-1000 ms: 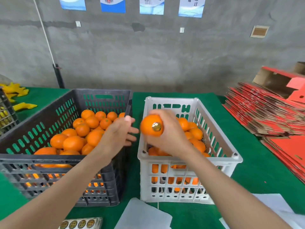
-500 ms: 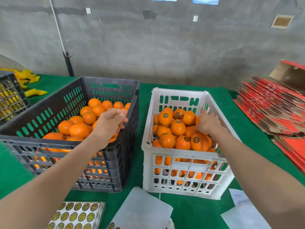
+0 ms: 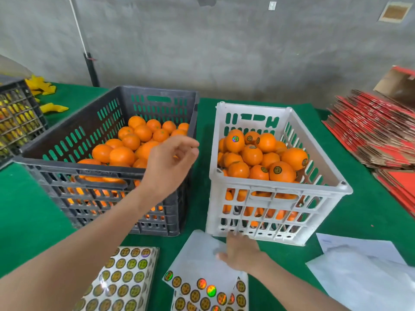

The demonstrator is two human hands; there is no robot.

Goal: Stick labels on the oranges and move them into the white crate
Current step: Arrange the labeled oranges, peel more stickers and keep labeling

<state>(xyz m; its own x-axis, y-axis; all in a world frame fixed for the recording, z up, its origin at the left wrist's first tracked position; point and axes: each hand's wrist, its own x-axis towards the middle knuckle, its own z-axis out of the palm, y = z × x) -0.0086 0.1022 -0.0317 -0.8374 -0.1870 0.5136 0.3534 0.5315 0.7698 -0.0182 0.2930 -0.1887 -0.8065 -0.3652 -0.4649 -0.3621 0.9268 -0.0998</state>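
A dark grey crate (image 3: 105, 169) on the left holds several unlabelled oranges (image 3: 122, 154). Beside it on the right, the white crate (image 3: 280, 194) holds several oranges with round labels (image 3: 281, 171). My left hand (image 3: 170, 162) hovers over the grey crate's right front corner, fingers loosely curled, holding nothing. My right hand (image 3: 240, 252) is low in front of the white crate, lying on a partly used label sheet (image 3: 202, 286); its fingertips are blurred. A full stack of label sheets (image 3: 125, 279) lies at the bottom left.
Green cloth covers the table (image 3: 27, 212). Flat red cardboard boxes (image 3: 372, 135) are stacked at the right. White empty backing sheets (image 3: 368, 274) lie at the bottom right. Another dark crate (image 3: 15, 117) with yellow items stands at the far left.
My right hand let the labelled orange go into the white crate, then dropped down to the label sheet. My left hand lifted off the oranges toward the grey crate's right corner.
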